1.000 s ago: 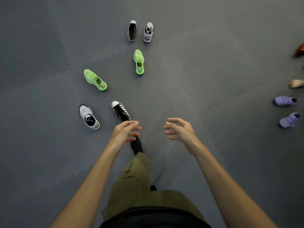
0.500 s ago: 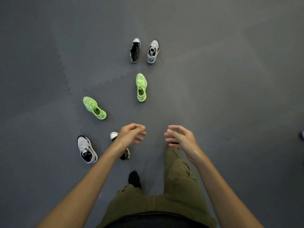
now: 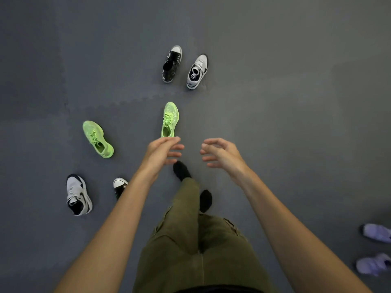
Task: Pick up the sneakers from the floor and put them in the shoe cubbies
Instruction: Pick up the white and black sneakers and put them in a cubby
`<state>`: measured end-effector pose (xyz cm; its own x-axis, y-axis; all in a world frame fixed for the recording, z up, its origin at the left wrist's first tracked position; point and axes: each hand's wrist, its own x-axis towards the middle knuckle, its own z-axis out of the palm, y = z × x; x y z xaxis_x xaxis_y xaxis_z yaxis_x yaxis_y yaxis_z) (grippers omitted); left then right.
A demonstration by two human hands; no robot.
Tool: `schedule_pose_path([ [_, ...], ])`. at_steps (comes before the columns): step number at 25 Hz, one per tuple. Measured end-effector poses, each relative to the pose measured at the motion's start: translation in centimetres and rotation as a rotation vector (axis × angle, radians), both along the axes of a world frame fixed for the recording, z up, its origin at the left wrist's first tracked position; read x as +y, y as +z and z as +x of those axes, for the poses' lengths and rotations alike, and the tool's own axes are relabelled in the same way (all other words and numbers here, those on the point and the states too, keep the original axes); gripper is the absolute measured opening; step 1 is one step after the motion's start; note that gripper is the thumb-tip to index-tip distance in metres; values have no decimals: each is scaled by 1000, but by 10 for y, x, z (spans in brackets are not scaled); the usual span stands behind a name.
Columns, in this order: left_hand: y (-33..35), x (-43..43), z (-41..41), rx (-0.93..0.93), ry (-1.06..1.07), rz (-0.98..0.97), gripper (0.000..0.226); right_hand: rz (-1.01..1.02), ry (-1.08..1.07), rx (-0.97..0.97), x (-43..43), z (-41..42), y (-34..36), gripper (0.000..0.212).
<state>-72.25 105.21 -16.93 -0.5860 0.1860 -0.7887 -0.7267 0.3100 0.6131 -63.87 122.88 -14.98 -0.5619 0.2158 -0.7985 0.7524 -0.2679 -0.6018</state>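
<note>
**Both hands empty above the scattered sneakers**

Head view: the left hand [image 3: 163, 151] and right hand [image 3: 222, 155] hang side by side over the floor [image 3: 275, 102]. Their fingers are loosely curled and spread, their palms face each other, and they hold nothing.

The near green sneaker [image 3: 170, 120] lies just beyond the left hand's fingertips. Its long axis runs straight away from the person, with the toe far and the heel hidden behind the fingers. The left green sneaker [image 3: 97, 138] lies well to the left of that hand, on a diagonal with its toe pointing away and to the left.

Far ahead of both hands, the far black sneaker [image 3: 172, 64] and far white sneaker [image 3: 197, 71] sit side by side. Both toes point away, leaning a little right.

Back beside the left forearm, the near white sneaker [image 3: 78, 195] points away. Only the toe cap of the near black sneaker [image 3: 120, 186] shows, as the forearm covers the rest.

Two purple shoes [image 3: 376, 232] lie well behind and to the right of the right hand, at the frame's edge.
</note>
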Motion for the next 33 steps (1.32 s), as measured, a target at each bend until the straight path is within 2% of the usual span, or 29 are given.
schedule_pose_path([
  [5, -46, 62, -95, -31, 21, 40, 28, 72, 106, -17, 41, -105, -52, 31],
  [10, -129, 105, -178, -67, 8, 1, 26, 155, 201, -45, 70, -195, -152, 35],
  [13, -193, 121, -220, -98, 3, -50, 28, 277, 326, -45, 92, -243, -222, 47],
  [17, -291, 145, -267, -61, 30, -98, 24, 430, 502, -49, 117, -299, -323, 46],
  [22, -422, 183, -300, -7, 141, -101, 13, 578, 652, -33, 131, -338, -455, 60],
  [24, -471, 194, -313, 9, 165, -116, 11, 678, 724, -29, 140, -356, -499, 59],
  [26, -511, 203, -327, 37, 170, -136, 13, 815, 749, 16, 149, -376, -534, 54],
  [29, -551, 209, -350, 81, 185, -149, 10, 977, 751, 208, 155, -407, -572, 44],
  [31, -566, 211, -361, 94, 207, -148, 3, 1023, 809, 295, 157, -428, -589, 46],
  [33, -578, 213, -366, 97, 199, -160, 9, 1004, 865, 270, 159, -442, -603, 53],
])
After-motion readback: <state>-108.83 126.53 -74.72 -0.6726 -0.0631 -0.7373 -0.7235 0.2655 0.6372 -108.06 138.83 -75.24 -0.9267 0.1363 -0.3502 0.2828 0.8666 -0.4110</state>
